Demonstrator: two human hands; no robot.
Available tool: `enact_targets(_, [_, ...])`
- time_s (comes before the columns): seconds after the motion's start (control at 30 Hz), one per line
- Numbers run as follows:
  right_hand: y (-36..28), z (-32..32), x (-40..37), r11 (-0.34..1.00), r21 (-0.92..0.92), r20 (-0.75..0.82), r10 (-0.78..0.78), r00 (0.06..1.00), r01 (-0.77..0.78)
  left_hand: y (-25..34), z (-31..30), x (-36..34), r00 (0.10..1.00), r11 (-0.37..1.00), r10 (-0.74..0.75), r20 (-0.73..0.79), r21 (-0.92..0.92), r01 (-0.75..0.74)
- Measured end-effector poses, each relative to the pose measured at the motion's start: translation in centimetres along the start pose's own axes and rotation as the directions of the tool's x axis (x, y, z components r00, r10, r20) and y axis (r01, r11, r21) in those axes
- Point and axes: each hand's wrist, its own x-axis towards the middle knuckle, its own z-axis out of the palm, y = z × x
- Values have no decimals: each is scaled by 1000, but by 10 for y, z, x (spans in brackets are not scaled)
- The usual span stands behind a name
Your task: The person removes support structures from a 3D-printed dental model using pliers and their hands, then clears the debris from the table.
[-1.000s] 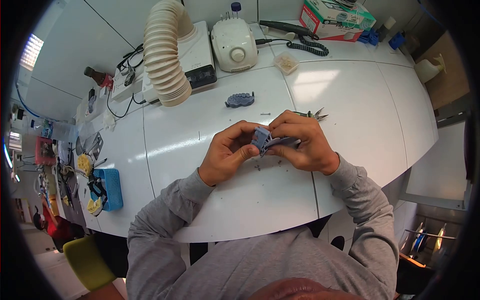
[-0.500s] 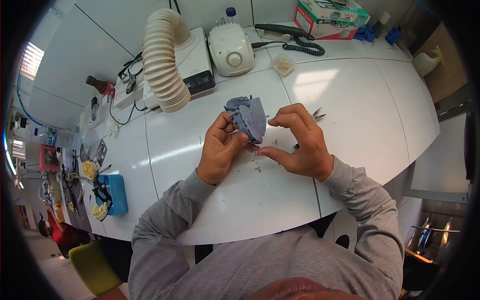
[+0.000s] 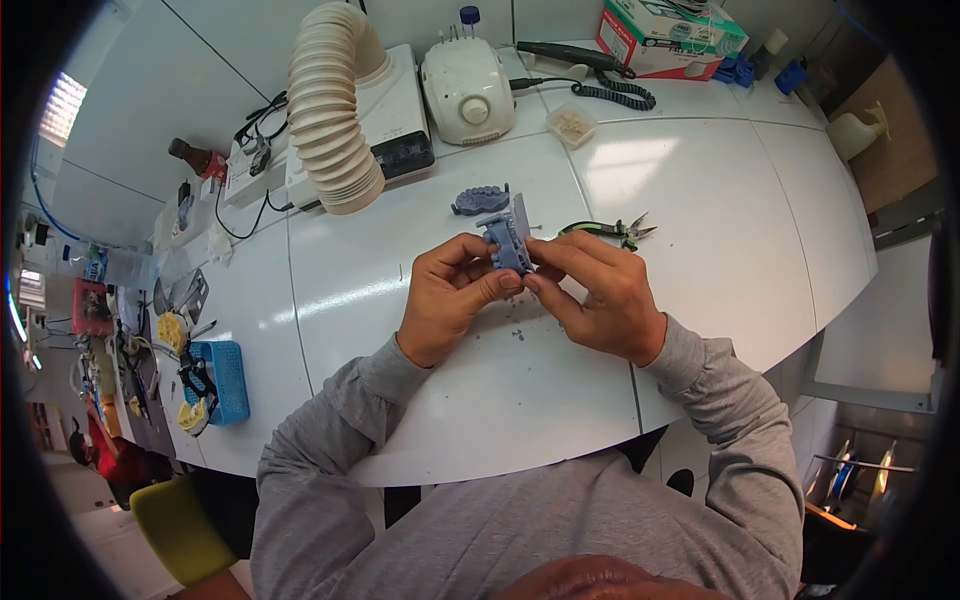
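A grey-blue dental model (image 3: 508,242) is held above the white table between both hands. My left hand (image 3: 448,295) grips its left side and lower edge with thumb and fingers. On the other side, my right hand (image 3: 603,293) has its thumb and fingertips closed on the model's right edge. Behind it, a second grey-blue dental arch (image 3: 481,200) lies on the table. Pliers with green and black handles (image 3: 625,232) lie just beyond my right hand. Small grey crumbs (image 3: 516,334) are scattered below the hands.
At the back stand a ribbed white hose (image 3: 335,120), a white control unit (image 3: 467,95), a small clear box (image 3: 571,126) and a glove box (image 3: 665,40). A blue basket (image 3: 228,380) stands at left. A person in red (image 3: 110,455) is far left.
The held model has been turned so its narrower side shows. My right hand has closed in from apart to touch it. The pliers' handles and the arch behind now show more fully.
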Motion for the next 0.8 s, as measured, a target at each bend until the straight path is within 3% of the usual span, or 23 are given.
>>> enact_targets(0.3, [-5, 6, 0, 997, -78, -60, -17, 998, 12, -4, 2, -1, 999, 998, 31, -10, 64, -30])
enact_targets(0.43, [-6, 8, -2, 988, -155, -39, -30, 999, 24, -4, 6, -3, 994, 975, 111, -9, 193, -107])
enact_targets(0.57, [-6, 7, -5, 994, -110, -20, 8, 1000, -10, -7, 7, -6, 977, 927, 211, 29, 311, -210])
enact_targets(0.8, [-5, 11, -10, 998, -43, -57, 52, 997, -54, -4, 11, -8, 973, 892, 228, 24, 395, -219])
